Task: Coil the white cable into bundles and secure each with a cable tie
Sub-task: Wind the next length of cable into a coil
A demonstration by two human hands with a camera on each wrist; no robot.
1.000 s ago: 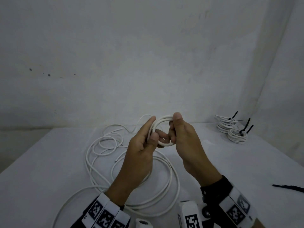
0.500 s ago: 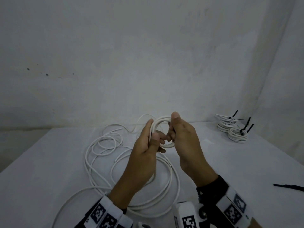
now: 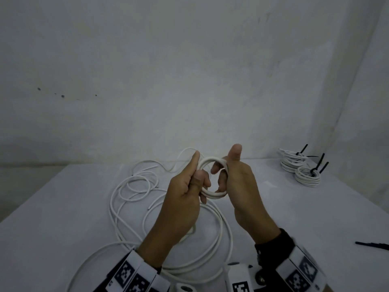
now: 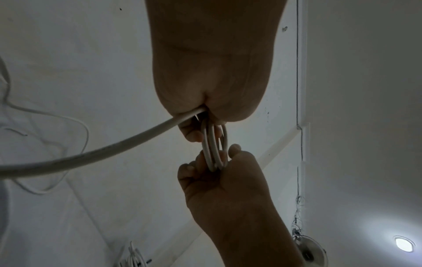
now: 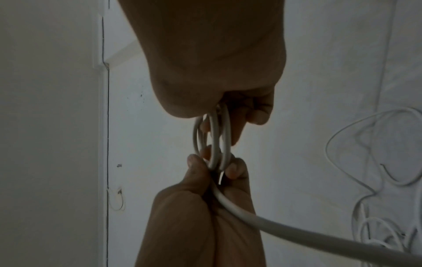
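White cable (image 3: 212, 178), the part being coiled, is a small ring of approx 3 turns held up off the table betw both hands, edge-on to the wrist cams.

Nearest: loose run of the same cable lies in wide loops on the table (image 3: 52, 218) just in front of the person, w/ one strand rising into the left palm. Probably left slack so it feeds freely into the next turn.

Left hand (image 3: 185, 199): fingers curled round the ring's left side, thumb up along the outside, clamped on the turns; the feed strand exits under the palm in the left wrist view. Reads as the anchor grip, keeping the turns stacked so they don't spring apart.

Right hand (image 3: 242, 186): thumb on top, fingers hooked thru the ring's centre, pinching the right side. Likely there to size and guide each new loop.

Farther left: more slack in smaller loops (image 3: 136, 186) w/ a cut end visible.

Far right corner: finished bundles (image 3: 305, 171), each cinched w/ a black tie, parked clear of the work area.

Right edge, near: spare black cable tie (image 3: 372, 245) lying flat, w/in reach for when this coil is done. Coiling isn't finished, lots of slack left; tie not yet picked up.
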